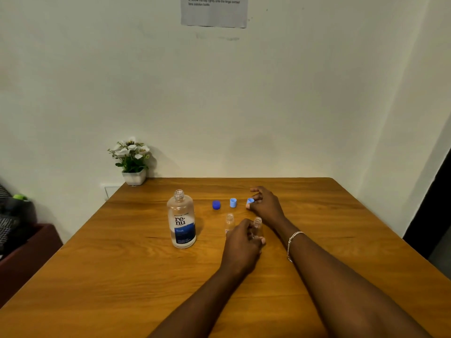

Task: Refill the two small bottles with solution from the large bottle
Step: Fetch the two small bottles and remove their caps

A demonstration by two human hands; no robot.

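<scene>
The large clear bottle with a blue "renu" label stands uncapped at the table's middle left. Its dark blue cap lies behind and to the right. Two small clear bottles stand uncapped in the middle: the left one is free, the right one is gripped low down by my left hand. One light blue cap stands alone on the table. My right hand pinches the other light blue cap at the tabletop, further back.
A white pot of artificial flowers stands at the wooden table's far left corner against the wall. A printed sheet hangs on the wall. Dark furniture with clothes sits left of the table.
</scene>
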